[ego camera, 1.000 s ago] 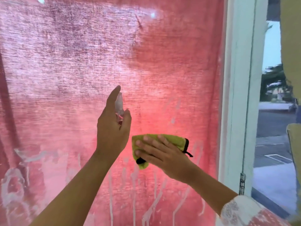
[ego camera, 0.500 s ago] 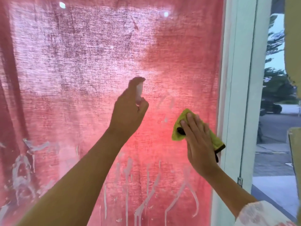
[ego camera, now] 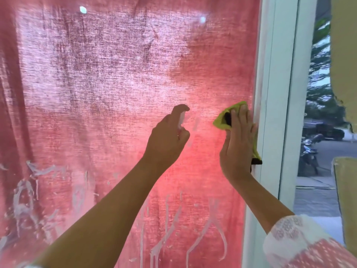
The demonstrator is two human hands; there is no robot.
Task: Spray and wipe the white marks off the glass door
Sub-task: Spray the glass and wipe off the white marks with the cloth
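The glass door (ego camera: 116, 84) fills the view, backed by a red curtain. White marks (ego camera: 166, 225) run in streaks across its lower part, with more white smears (ego camera: 25, 194) at the lower left. My left hand (ego camera: 166, 140) is raised at mid-pane, closed around a small clear spray bottle (ego camera: 181, 118) with the forefinger on its top. My right hand (ego camera: 238, 142) lies flat on a yellow-green cloth (ego camera: 222, 121) with black trim, pressing it against the glass beside the right frame.
A white door frame (ego camera: 278, 93) runs down the right side of the pane. Past it I see a street with a parked motorbike (ego camera: 309, 151) and trees. A yellow panel (ego camera: 345, 55) stands at the far right.
My right hand has slid the cloth rightwards and up, from below centre to the pane's right edge. My left hand with the bottle has shifted right, its forefinger now bent over the top.
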